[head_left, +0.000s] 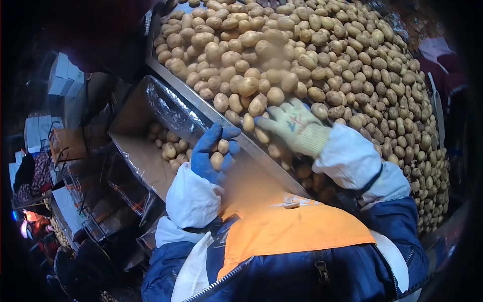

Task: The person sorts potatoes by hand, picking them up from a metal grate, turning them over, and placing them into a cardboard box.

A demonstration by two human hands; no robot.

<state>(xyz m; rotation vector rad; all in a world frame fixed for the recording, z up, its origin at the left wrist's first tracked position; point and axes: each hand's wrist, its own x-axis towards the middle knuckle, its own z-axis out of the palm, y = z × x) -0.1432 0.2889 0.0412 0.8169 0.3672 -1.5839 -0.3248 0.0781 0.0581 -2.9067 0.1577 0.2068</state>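
Note:
My left hand (214,151), in a blue glove, curls palm up around two small potatoes (217,160) beside the metal rim of the table. My right hand (294,126) wears a cream knitted glove with a blue-tipped thumb. It lies palm down on the near edge of the potato heap (342,65), thumb and fingers apart, touching potatoes there. Its palm side is hidden. Left of the rim stands an open cardboard box (151,166) with a clear plastic liner (173,108), and potatoes (171,146) lie inside it.
The metal table rim (188,93) runs diagonally between the heap and the box. White boxes (65,75) and a wire-framed rack (70,176) stand at the left. At the far right a person's dark red sleeve (448,73) shows beside the heap.

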